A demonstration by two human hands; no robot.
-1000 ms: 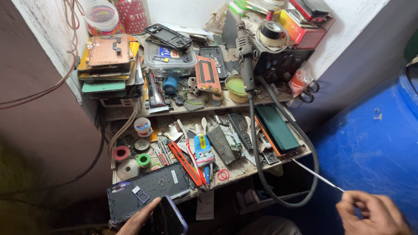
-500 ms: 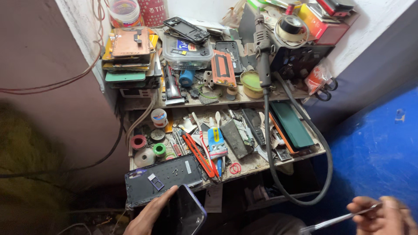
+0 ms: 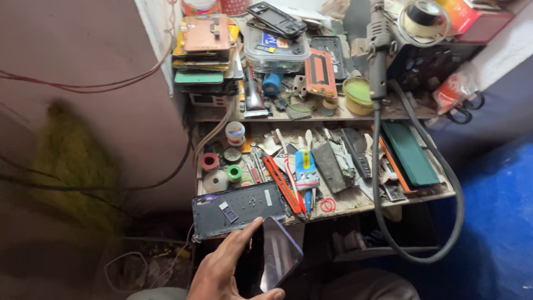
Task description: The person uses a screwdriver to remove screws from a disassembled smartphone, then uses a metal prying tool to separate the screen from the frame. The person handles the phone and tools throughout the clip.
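There is only one view, coming from a camera sitting on the person's head, so no second view is sharing the scene. It is looking steeply down and forward at a cluttered two-tier shelf [image 3: 333, 203] standing against a wall [image 3: 94, 128], which is filling the left of the picture, while a blue surface [image 3: 494, 222] is running down the right. The camera is hanging close enough that the shelf is spanning most of the frame. At the bottom edge the left hand [image 3: 230, 272] is just entering, cut off at the wrist.
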